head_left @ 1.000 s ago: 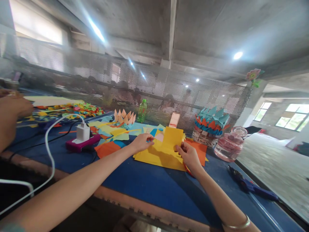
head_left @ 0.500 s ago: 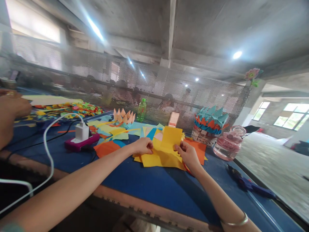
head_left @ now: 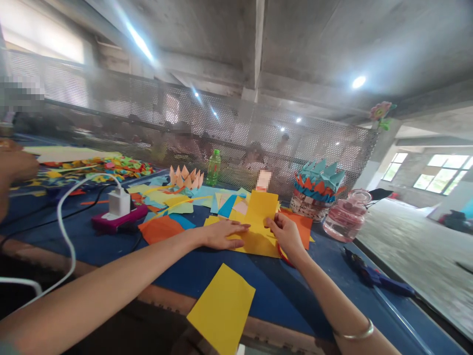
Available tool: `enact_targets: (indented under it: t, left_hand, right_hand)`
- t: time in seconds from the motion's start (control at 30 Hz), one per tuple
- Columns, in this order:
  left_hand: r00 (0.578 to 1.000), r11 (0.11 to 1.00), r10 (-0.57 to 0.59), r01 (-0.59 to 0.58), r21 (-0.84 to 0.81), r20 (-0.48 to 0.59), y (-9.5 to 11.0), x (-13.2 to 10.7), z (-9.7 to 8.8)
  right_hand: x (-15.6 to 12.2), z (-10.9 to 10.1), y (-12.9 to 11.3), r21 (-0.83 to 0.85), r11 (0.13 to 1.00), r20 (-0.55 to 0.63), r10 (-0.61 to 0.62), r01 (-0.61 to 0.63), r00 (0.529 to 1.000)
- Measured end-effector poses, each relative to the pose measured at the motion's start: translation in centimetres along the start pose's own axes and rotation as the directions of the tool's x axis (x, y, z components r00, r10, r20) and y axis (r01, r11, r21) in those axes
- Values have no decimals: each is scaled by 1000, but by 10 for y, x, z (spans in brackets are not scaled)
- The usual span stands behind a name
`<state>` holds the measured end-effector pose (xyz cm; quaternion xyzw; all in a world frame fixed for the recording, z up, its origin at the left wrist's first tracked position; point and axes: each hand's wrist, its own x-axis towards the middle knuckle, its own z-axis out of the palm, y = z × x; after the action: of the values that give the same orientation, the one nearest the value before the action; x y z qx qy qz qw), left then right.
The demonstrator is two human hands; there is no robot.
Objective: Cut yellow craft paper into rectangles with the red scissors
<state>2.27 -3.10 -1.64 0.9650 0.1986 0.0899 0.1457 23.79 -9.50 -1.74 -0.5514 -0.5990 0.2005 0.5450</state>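
Note:
My left hand (head_left: 222,233) lies flat with its fingers stretched out on a stack of yellow paper sheets (head_left: 258,242) on the blue table (head_left: 288,291). My right hand (head_left: 284,232) pinches the edge of an upright yellow sheet (head_left: 263,208) that stands above the stack. One loose yellow sheet (head_left: 222,308) lies at the near table edge, partly over it.
Coloured paper scraps (head_left: 166,199), an orange sheet (head_left: 160,229), a white charger on a purple power strip (head_left: 118,212) with its cable, a green bottle (head_left: 213,167), paper crowns (head_left: 320,183), a pink glass jar (head_left: 342,217) and a blue glue gun (head_left: 373,277). Another person's hand (head_left: 13,165) at far left. Mesh screen (head_left: 229,128) behind.
A yellow sheet has slid off the stack toward me and now lies at the near table edge. My left hand went from pinching the stack to lying flat on it.

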Motion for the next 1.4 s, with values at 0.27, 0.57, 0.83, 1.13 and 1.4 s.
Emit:
enact_targets:
  t: [0.27,0.57,0.83,1.13,1.4]
  left_hand:
    - [968,987,-158,159,-11,-196,-10,6,0]
    - [835,598,-472,67,-799,-284,-6,13,-7]
    - [602,507,-710,78,-859,-365,-17,13,-11]
    - [588,600,-691,142,-788,-420,-32,16,-5]
    - [712,645,-592,137,-751,-378,-20,13,-9]
  right_hand:
    - [1,0,5,-10,1000,34,-7,7,999]
    - [-8,8,-10,-11,999,334,-37,43,942]
    - [-33,15,-30,-133,984,655,-1,116,755]
    - [-60,33,-59,-197,906,719,-127,375,684]
    - [-56,32,-51,-64,987,731,-55,149,681]
